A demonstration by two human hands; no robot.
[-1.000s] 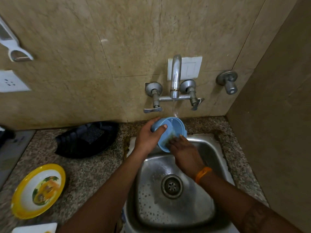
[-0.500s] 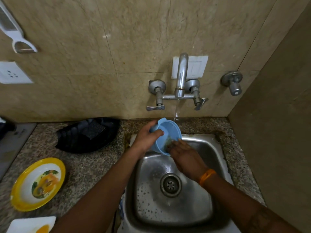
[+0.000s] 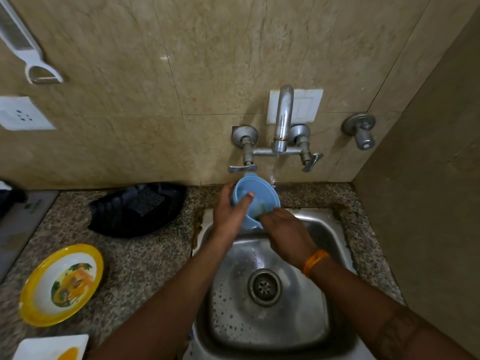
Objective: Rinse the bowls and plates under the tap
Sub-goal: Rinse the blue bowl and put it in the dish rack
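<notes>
The person holds a small light-blue plastic bowl [image 3: 259, 196] over the back edge of the stainless steel sink [image 3: 322, 229], just below the chrome wall-mounted tap [image 3: 281, 123]. A thin stream of water falls from the spout past the bowl's rim at about 1 o'clock of the bowl. The left hand [image 3: 231, 211] is closed around the bowl from its 8 o'clock side, thumb pressed over the rim into the inside and the fingers wrapped behind the outer wall. The right hand [image 3: 285, 235], with an orange band [image 3: 315, 261] at the wrist, reaches in from 5 o'clock; its fingertips are inside the bowl against the greenish residue there, the hand loosely curled and gripping nothing that can be seen. The bowl is tilted with its mouth toward the camera.

On the speckled granite counter [image 3: 145, 258], at 9 o'clock of the sink, sits a black ribbed tray [image 3: 117, 216] with a dark scouring pad [image 3: 146, 201] in it. At 8 o'clock lies a yellow-rimmed white plate [image 3: 62, 284] with food remains, and below it the corner of a white square plate [image 3: 49, 346] with an orange smear. The round sink drain [image 3: 264, 287] lies between the forearms.
</notes>
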